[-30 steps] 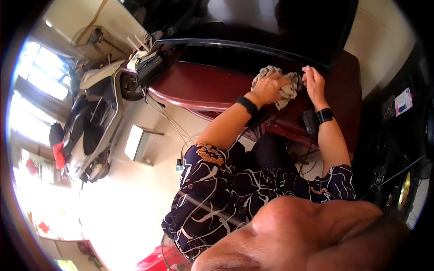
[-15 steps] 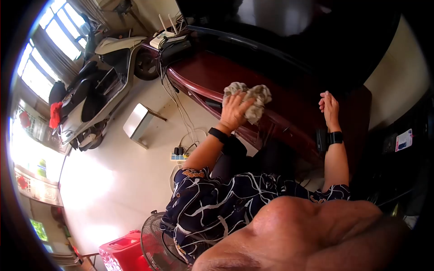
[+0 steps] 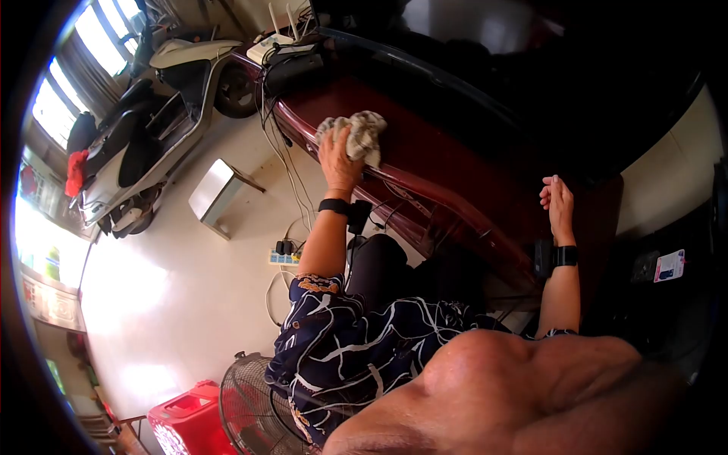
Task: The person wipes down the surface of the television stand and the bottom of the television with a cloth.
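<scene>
A crumpled grey-beige cloth (image 3: 365, 135) lies on the front edge of a dark red glossy cabinet (image 3: 303, 108). My left hand (image 3: 338, 161) presses on the cloth with its fingers bent over it, and a black band circles that wrist. Over the right part of the cabinet, my right hand (image 3: 560, 205) holds nothing. Its fingers are loosely extended and slightly curled, and a black strap with a small box sits on the wrist. A large black television (image 3: 470, 34) stands behind both hands on the cabinet.
A white router (image 3: 273, 47) with antennas stands at the cabinet's left end, its cables hanging to a power strip (image 3: 284, 258). Left are a small stool (image 3: 214, 186) and a scooter (image 3: 125, 144). A fan (image 3: 254, 402) and a red plastic item (image 3: 189, 421) stand close behind me.
My left hand has slid the cloth leftward along the cabinet's edge, toward the router end. My right hand stays empty over the right side, and the view has shifted slightly.
</scene>
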### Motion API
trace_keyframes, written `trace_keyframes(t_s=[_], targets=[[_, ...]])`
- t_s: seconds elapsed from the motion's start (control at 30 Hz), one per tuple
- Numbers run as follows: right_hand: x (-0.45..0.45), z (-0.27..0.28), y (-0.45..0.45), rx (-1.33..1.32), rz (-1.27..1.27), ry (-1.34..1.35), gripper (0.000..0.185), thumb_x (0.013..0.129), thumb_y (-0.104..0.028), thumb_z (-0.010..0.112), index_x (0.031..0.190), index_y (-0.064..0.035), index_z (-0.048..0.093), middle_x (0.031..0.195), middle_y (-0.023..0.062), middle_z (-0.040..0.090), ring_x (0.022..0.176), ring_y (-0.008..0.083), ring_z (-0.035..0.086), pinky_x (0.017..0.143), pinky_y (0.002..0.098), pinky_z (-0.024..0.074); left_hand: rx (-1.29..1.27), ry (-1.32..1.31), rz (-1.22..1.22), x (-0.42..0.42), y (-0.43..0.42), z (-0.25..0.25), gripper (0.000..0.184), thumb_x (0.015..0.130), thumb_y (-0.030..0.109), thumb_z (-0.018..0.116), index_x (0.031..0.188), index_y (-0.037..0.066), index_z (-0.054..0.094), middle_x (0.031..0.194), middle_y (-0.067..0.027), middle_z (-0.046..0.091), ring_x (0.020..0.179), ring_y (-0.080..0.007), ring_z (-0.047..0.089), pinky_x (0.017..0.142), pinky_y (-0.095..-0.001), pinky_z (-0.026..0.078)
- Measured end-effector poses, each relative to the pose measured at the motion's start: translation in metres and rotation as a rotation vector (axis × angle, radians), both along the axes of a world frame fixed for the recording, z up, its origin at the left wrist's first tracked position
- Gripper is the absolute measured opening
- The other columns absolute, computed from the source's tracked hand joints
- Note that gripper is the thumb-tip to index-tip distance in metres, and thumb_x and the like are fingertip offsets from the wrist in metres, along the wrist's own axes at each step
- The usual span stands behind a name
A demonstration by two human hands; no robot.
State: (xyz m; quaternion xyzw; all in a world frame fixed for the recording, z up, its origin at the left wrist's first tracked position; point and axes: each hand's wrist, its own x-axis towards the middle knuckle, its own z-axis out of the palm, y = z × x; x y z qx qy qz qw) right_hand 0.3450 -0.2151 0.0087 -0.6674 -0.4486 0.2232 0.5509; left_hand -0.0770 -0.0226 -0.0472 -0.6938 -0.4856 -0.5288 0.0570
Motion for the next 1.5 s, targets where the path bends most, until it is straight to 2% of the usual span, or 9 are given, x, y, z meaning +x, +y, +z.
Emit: trace_keyframes(t_s=[0.4, 0.57, 0.63, 0.77, 0.9, 1.17, 1.23, 1.37, 1.5], targets=[[-0.005, 0.008, 0.003, -0.086, 0.016, -0.124, 0.042, 0.101, -0.036, 0.043, 0.096, 0.0003, 0.064, 0.069, 0.0022, 0.056, 0.061, 0.0086, 0.051, 0.057, 0.0231, 0.0431, -0.067, -0.134, 0.075, -0.074, 0.092, 0.000, 0.054, 0.074, 0.016, 0.072, 0.125, 0.009, 0.054, 0.131, -0.0231, 0.048, 0.124, -0.0427, 0.042, 0.105, -0.0466, 0.035], [-0.006, 0.008, 0.004, -0.114, 0.001, -0.112, 0.042, 0.101, -0.036, 0.043, 0.096, -0.0002, 0.064, 0.069, 0.0021, 0.056, 0.060, 0.0083, 0.050, 0.057, 0.0230, 0.0425, -0.222, -0.085, 0.132, -0.091, 0.117, 0.019, 0.053, 0.075, 0.021, 0.073, 0.125, 0.012, 0.056, 0.131, -0.0213, 0.050, 0.121, -0.0401, 0.046, 0.103, -0.0439, 0.038], [-0.004, 0.008, 0.003, -0.125, -0.009, -0.108, 0.042, 0.101, -0.036, 0.043, 0.097, -0.0003, 0.064, 0.069, 0.0020, 0.056, 0.060, 0.0082, 0.050, 0.057, 0.0230, 0.0422, -0.136, -0.025, 0.209, -0.097, 0.130, 0.017, 0.052, 0.075, 0.029, 0.074, 0.121, 0.010, 0.059, 0.121, -0.0199, 0.057, 0.113, -0.0382, 0.053, 0.097, -0.0429, 0.042], [-0.005, 0.010, 0.004, -0.141, -0.027, -0.113, 0.041, 0.101, -0.035, 0.043, 0.097, -0.0004, 0.064, 0.068, 0.0019, 0.056, 0.060, 0.0077, 0.049, 0.057, 0.0223, 0.0415, -0.143, -0.003, 0.222, -0.109, 0.155, 0.016, 0.051, 0.076, 0.032, 0.072, 0.121, 0.013, 0.060, 0.121, -0.0184, 0.058, 0.111, -0.0371, 0.055, 0.096, -0.0422, 0.043], [0.000, 0.008, 0.004, -0.147, -0.023, -0.121, 0.041, 0.101, -0.035, 0.043, 0.097, -0.0003, 0.064, 0.067, 0.0019, 0.056, 0.059, 0.0075, 0.049, 0.056, 0.0217, 0.0408, -0.206, 0.010, 0.196, -0.109, 0.160, 0.030, 0.045, 0.076, 0.028, 0.071, 0.119, 0.015, 0.060, 0.118, -0.0187, 0.058, 0.112, -0.0379, 0.053, 0.095, -0.0438, 0.044], [0.007, -0.001, 0.008, -0.037, -0.022, -0.155, 0.040, 0.100, -0.035, 0.046, 0.095, -0.0007, 0.065, 0.063, 0.0020, 0.055, 0.054, 0.0072, 0.048, 0.051, 0.0229, 0.0386, -0.280, 0.138, 0.228, -0.103, 0.162, 0.031, 0.048, 0.078, 0.038, 0.068, 0.120, 0.016, 0.059, 0.111, -0.0202, 0.060, 0.107, -0.0385, 0.055, 0.092, -0.0447, 0.044], [0.005, 0.003, 0.008, -0.057, -0.050, -0.137, 0.040, 0.100, -0.036, 0.047, 0.094, -0.0009, 0.065, 0.062, 0.0021, 0.056, 0.054, 0.0077, 0.049, 0.051, 0.0233, 0.0395, -0.283, 0.222, 0.322, -0.098, 0.159, 0.029, 0.048, 0.079, 0.038, 0.068, 0.121, 0.017, 0.059, 0.110, -0.0207, 0.059, 0.107, -0.0390, 0.055, 0.093, -0.0452, 0.043], [0.011, -0.001, 0.011, -0.094, -0.053, -0.163, 0.043, 0.099, -0.040, 0.046, 0.095, -0.0019, 0.066, 0.062, 0.0025, 0.057, 0.054, 0.0096, 0.052, 0.053, 0.0251, 0.0417, -0.373, 0.259, 0.345, -0.080, 0.142, 0.032, 0.050, 0.078, 0.038, 0.069, 0.123, 0.020, 0.058, 0.116, -0.0200, 0.057, 0.110, -0.0406, 0.052, 0.097, -0.0481, 0.040], [0.013, 0.001, 0.012, -0.159, -0.043, -0.205, 0.047, 0.099, -0.044, 0.043, 0.097, -0.0025, 0.065, 0.063, 0.0032, 0.060, 0.055, 0.0129, 0.054, 0.056, 0.0284, 0.0441, -0.286, 0.296, 0.311, -0.057, 0.109, 0.025, 0.055, 0.075, 0.036, 0.071, 0.125, 0.019, 0.056, 0.118, -0.0195, 0.056, 0.113, -0.0415, 0.050, 0.098, -0.0495, 0.039]])
